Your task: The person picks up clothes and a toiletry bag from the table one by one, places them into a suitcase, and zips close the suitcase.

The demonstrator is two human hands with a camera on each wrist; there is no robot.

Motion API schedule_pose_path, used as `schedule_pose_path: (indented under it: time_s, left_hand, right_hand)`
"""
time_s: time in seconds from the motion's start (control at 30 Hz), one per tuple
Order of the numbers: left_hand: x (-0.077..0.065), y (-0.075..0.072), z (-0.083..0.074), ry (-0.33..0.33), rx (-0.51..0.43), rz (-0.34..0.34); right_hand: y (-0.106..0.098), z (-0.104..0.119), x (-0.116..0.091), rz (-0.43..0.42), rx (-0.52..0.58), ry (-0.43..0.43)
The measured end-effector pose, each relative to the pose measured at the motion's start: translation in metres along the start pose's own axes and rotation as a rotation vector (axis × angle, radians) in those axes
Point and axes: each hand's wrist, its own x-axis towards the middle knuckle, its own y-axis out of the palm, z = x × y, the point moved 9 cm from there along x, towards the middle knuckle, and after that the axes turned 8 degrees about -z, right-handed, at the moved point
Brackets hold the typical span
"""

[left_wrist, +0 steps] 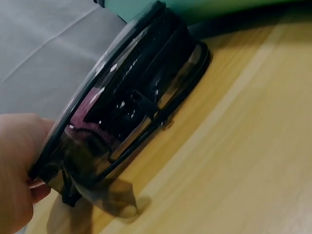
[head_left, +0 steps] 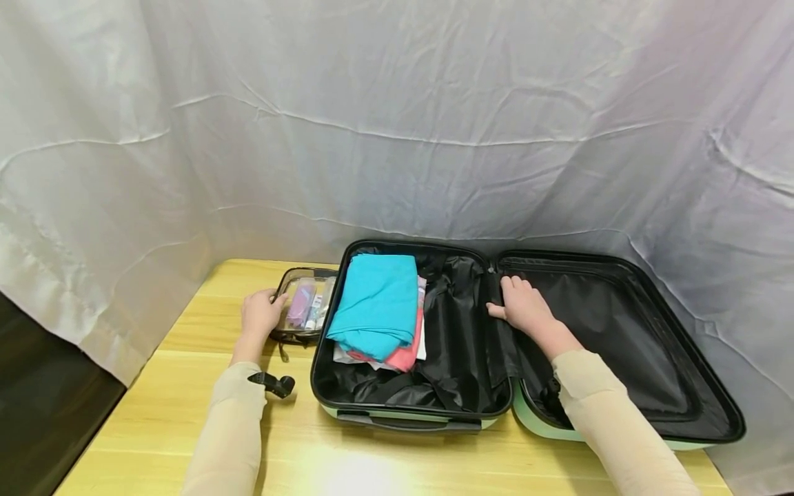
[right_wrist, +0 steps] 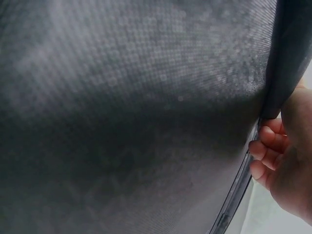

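My left hand (head_left: 260,313) grips the left edge of a clear toiletry bag (head_left: 296,337) with black trim. Purple and white items show through its top. In the left wrist view the bag (left_wrist: 146,63) is tilted above the wooden surface. An open suitcase (head_left: 409,421) with a pale green shell lies beside it. Folded turquoise cloth (head_left: 378,303) tops coral cloth (head_left: 406,353) and white cloth in its left half. My right hand (head_left: 527,306) holds the black divider flap (head_left: 501,344) at the hinge; in the right wrist view its fingers (right_wrist: 268,146) curl at the flap's edge.
The wooden table (head_left: 167,413) carries everything. The suitcase's black-lined right half (head_left: 608,331) lies open to the right. A grey-white curtain (head_left: 397,138) hangs close behind. A black strap with a small device (head_left: 276,384) sits by the left wrist.
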Motion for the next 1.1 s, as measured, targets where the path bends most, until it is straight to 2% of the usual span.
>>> schedule_pose_path:
  time_s: [0.13, 0.27, 0.43, 0.53, 0.63, 0.73, 0.83, 0.93, 1.1]
  left_hand:
    - [-0.002, -0.005, -0.006, -0.045, -0.071, -0.045]
    - [-0.003, -0.008, -0.007, -0.129, -0.161, -0.064]
    - [0.0, -0.011, -0.007, -0.174, -0.213, -0.09]
    - [0.001, -0.012, -0.005, -0.196, -0.295, -0.096]
    - [0.001, -0.009, -0.001, -0.226, -0.431, -0.044]
    - [-0.001, -0.004, 0.0, -0.253, -0.559, 0.055]
    - [-0.002, -0.001, -0.003, -0.24, -0.637, 0.146]
    - [-0.003, -0.001, -0.006, -0.199, -0.671, 0.197]
    - [-0.006, -0.004, -0.011, -0.095, -0.601, 0.236]
  right_hand:
    - [-0.001, 0.0, 0.0, -0.014, -0.005, -0.005]
    - [-0.003, 0.002, -0.001, -0.023, -0.001, -0.013]
    - [-0.004, 0.003, -0.001, -0.017, -0.004, -0.003]
    - [-0.005, 0.003, -0.002, -0.008, -0.004, 0.003]
    - [-0.005, 0.004, -0.002, 0.001, 0.001, 0.004]
    - [-0.005, 0.004, -0.002, 0.004, 0.006, 0.004]
    - [-0.005, 0.003, -0.002, 0.006, 0.012, 0.006]
    - [-0.005, 0.002, -0.002, 0.002, 0.015, 0.009]
    - [-0.005, 0.002, -0.002, -0.004, 0.017, 0.009]
